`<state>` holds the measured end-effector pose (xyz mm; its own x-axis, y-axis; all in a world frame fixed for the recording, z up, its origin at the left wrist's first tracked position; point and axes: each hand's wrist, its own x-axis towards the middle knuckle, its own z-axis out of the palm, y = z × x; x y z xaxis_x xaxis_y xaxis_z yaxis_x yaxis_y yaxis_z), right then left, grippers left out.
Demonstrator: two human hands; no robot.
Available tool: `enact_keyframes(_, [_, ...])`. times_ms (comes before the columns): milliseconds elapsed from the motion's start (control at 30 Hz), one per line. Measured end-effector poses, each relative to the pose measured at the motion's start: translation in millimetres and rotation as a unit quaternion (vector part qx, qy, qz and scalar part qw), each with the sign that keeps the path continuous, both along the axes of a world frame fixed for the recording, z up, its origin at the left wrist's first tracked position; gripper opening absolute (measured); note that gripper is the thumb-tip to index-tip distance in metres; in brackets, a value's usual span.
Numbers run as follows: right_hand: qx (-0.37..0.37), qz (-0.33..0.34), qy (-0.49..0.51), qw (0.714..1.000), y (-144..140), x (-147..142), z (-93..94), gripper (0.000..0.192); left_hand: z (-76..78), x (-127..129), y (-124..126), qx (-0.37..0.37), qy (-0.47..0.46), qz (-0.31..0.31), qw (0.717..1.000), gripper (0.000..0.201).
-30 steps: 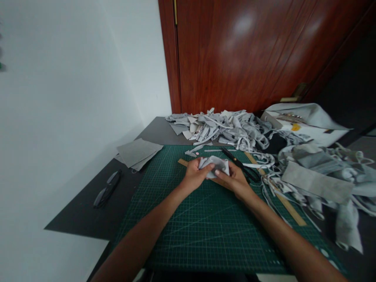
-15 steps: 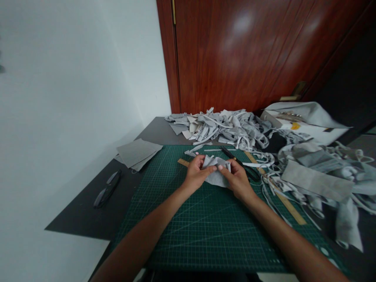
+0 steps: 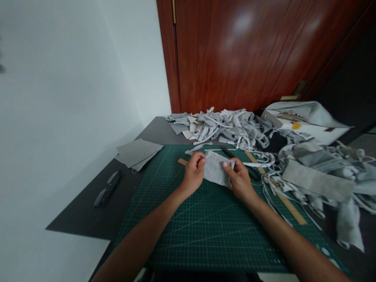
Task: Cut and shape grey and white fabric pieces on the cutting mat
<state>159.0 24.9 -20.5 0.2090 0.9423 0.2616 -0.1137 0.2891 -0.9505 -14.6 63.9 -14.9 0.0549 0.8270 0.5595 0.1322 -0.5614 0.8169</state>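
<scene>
A small grey piece of fabric (image 3: 216, 170) is held up above the green cutting mat (image 3: 188, 235), stretched fairly flat between my hands. My right hand (image 3: 241, 179) pinches its right edge, thumb on the near face and fingers behind. At the upper left corner, my left hand (image 3: 194, 174) is closed with curled fingertips against the fabric. Partly hidden behind my right hand lie black-handled scissors (image 3: 254, 173). A wooden ruler (image 3: 182, 161) lies under my hands, mostly covered.
Grey fabric scraps (image 3: 217, 125) are heaped at the back. More strips and pieces (image 3: 320, 178) pile up on the right, beside another wooden ruler (image 3: 289, 207) and a white box (image 3: 308, 131). Flat fabric sheets (image 3: 138, 152) and eyeglasses (image 3: 108, 190) lie on the left.
The fabric was bunched between both thumbs and is now spread flatter. My left hand has moved slightly left and curled its fingers; my right thumb has shifted toward the right edge.
</scene>
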Motion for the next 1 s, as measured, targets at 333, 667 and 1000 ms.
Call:
enact_keyframes(333, [0.023,0.019,-0.003,1.000,-1.8,0.2,-0.9,0.039,-8.2,7.5,-0.3,-0.071,-0.073,-0.050,0.994,0.029])
enact_keyframes(667, [0.055,-0.038,0.007,0.998,4.6,10.5,-2.3,0.037,6.9,2.6,-0.7,-0.084,-0.097,-0.018,0.992,0.047])
enact_keyframes(1000, [0.100,-0.083,-0.030,0.991,6.5,11.2,-0.8,0.032,9.1,-1.0,1.8,-0.098,-0.117,-0.056,0.987,0.061])
